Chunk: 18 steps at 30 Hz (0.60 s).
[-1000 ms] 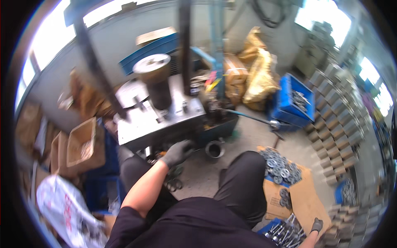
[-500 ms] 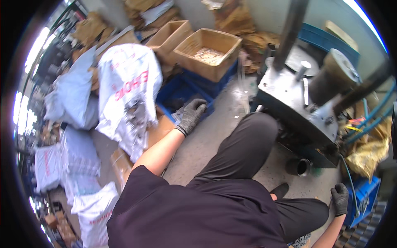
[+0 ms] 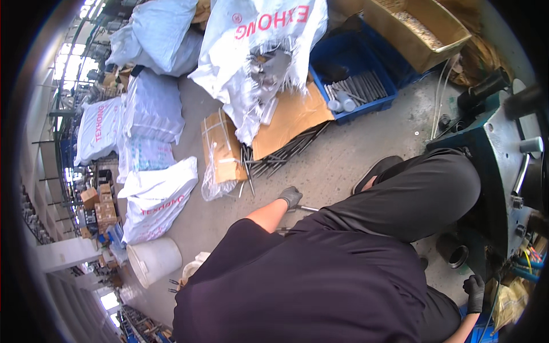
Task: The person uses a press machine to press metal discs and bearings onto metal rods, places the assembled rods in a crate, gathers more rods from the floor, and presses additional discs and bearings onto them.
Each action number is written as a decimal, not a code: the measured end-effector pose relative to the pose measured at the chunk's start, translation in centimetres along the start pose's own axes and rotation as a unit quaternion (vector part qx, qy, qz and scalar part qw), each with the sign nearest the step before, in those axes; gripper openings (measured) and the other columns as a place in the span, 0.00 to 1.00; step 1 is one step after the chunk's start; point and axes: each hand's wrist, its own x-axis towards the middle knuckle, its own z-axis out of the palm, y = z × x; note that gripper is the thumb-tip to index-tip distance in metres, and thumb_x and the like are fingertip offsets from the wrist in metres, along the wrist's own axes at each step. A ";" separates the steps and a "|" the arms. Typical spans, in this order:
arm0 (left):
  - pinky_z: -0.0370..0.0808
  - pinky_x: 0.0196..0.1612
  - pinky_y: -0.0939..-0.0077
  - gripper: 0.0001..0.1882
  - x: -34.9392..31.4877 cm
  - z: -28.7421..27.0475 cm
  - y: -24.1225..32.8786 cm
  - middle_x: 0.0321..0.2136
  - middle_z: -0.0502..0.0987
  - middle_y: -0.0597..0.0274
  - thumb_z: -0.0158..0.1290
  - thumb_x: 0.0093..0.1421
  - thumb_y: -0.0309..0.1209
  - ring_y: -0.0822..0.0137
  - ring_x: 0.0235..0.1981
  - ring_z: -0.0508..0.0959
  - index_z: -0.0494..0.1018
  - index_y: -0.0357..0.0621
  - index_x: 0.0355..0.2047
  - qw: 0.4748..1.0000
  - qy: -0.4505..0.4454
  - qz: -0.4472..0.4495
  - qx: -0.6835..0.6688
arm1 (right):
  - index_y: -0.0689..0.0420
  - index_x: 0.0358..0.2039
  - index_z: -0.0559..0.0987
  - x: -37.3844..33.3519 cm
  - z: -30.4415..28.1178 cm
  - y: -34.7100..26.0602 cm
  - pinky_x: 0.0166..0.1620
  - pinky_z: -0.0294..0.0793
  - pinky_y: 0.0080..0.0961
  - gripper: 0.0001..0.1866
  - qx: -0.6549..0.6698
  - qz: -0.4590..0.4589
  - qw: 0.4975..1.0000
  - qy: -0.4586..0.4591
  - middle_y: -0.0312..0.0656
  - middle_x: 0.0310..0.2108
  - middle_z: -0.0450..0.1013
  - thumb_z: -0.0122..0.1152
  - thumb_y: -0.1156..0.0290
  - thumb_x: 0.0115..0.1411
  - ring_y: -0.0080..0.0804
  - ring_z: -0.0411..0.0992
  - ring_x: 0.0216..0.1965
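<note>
In a dark grey glove, my left hand (image 3: 292,197) is low beside my left thigh, fingers curled. A thin shiny metal bar (image 3: 309,208) shows right beside its fingers and runs toward my leg; whether the hand grips it I cannot make out. My right hand (image 3: 474,290), gloved too, hangs at the lower right with bent fingers. Under it is a blue crate (image 3: 486,330), partly cut off by the rim. Anything inside that hand is hidden.
A blue bin (image 3: 366,107) holds short metal rods and pale round pieces. Longer dark rods (image 3: 280,160) lie under cardboard (image 3: 300,117). A torn white sack (image 3: 257,63) stands behind. At right is a heavy metal machine (image 3: 486,154). A white bucket (image 3: 154,260) stands at left.
My left hand has left the blue bin and come back beside my thigh. The view has swung left, so bins and sacks shift right. My right hand stays low by the blue crate.
</note>
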 end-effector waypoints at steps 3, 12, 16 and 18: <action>0.76 0.59 0.56 0.28 -1.8 3.0 -2.2 0.51 0.83 0.37 0.59 0.58 0.47 0.45 0.56 0.81 0.82 0.39 0.50 0.993 -0.075 -0.094 0.008 | 0.54 0.40 0.75 1.3 -1.9 3.2 0.21 0.64 0.26 0.06 0.075 0.072 0.995 -0.010 0.33 0.21 0.68 0.60 0.66 0.68 0.25 0.65 0.18; 0.75 0.60 0.51 0.34 -5.3 5.2 -7.2 0.52 0.81 0.32 0.57 0.62 0.50 0.42 0.58 0.80 0.78 0.31 0.56 0.980 -0.176 -0.071 0.056 | 0.50 0.30 0.75 0.7 -6.7 10.2 0.21 0.67 0.40 0.05 -0.244 0.037 0.965 -0.091 0.39 0.21 0.64 0.63 0.67 0.60 0.37 0.67 0.19; 0.75 0.62 0.57 0.32 -4.8 8.2 -8.1 0.58 0.77 0.33 0.57 0.64 0.51 0.44 0.60 0.79 0.77 0.36 0.57 0.974 -0.141 -0.159 -0.075 | 0.53 0.22 0.75 -0.3 -6.9 9.4 0.32 0.73 0.48 0.08 -0.689 -0.357 0.607 -0.172 0.45 0.24 0.67 0.66 0.66 0.51 0.48 0.71 0.28; 0.70 0.66 0.44 0.41 -4.3 9.1 -7.3 0.68 0.70 0.41 0.58 0.65 0.52 0.42 0.65 0.75 0.63 0.39 0.70 0.829 -0.148 -0.351 -0.410 | 0.53 0.19 0.76 -1.4 -6.0 8.6 0.39 0.74 0.49 0.10 -0.714 -0.271 0.635 -0.114 0.48 0.27 0.70 0.67 0.64 0.46 0.53 0.73 0.35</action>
